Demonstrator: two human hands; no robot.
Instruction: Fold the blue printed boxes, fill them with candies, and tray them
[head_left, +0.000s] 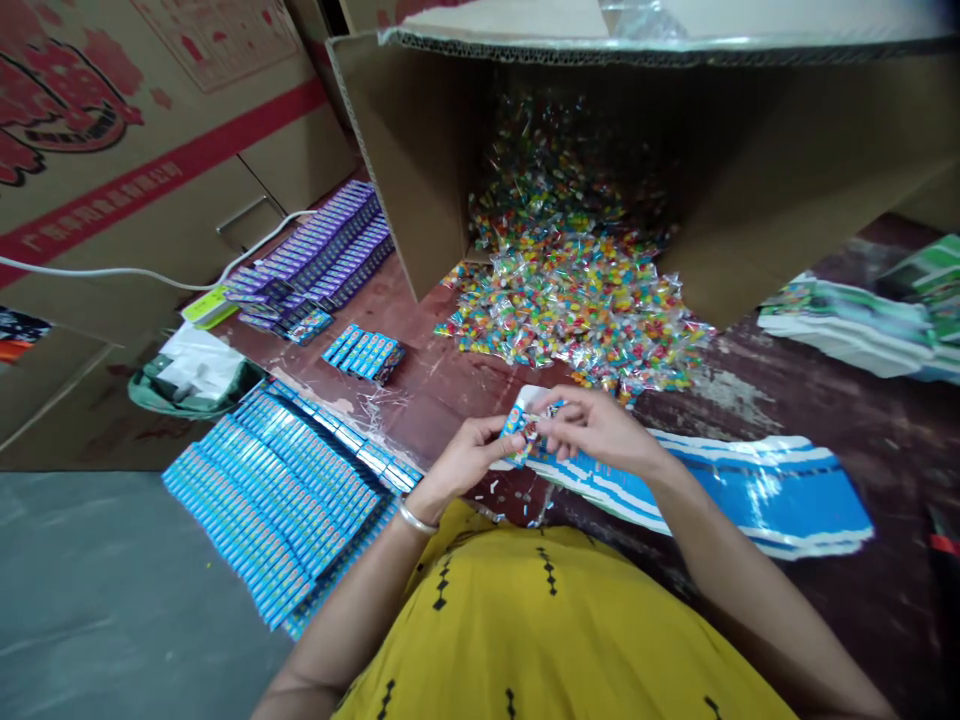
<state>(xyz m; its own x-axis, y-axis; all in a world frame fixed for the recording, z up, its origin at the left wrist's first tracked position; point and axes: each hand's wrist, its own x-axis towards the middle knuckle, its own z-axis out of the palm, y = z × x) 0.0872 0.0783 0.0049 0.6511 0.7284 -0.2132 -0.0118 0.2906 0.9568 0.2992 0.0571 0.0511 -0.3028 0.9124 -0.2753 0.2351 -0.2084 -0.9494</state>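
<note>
In front of my yellow clothing, my left hand (pixel 484 452) grips a small blue candy box (pixel 513 432) between thumb and fingers. My right hand (pixel 592 425) meets it from the other side, its fingers pinched together at the box's end. A small colourful bit shows between the two hands, too small to make out. Beneath them lies a fanned stack of flat blue printed cartons (pixel 765 490) with white edges. Just beyond my hands, a heap of clear packets of colourful candies (pixel 570 300) spills from a cardboard box (pixel 757 180) lying on its side.
Rows of blue boxes (pixel 277 490) stand at the left table edge, with a small group of blue boxes (pixel 365 352) behind. Purple boxes (pixel 322 250) are stacked farther back, near a white cord (pixel 112 270). Green printed cartons (pixel 847 325) lie at right.
</note>
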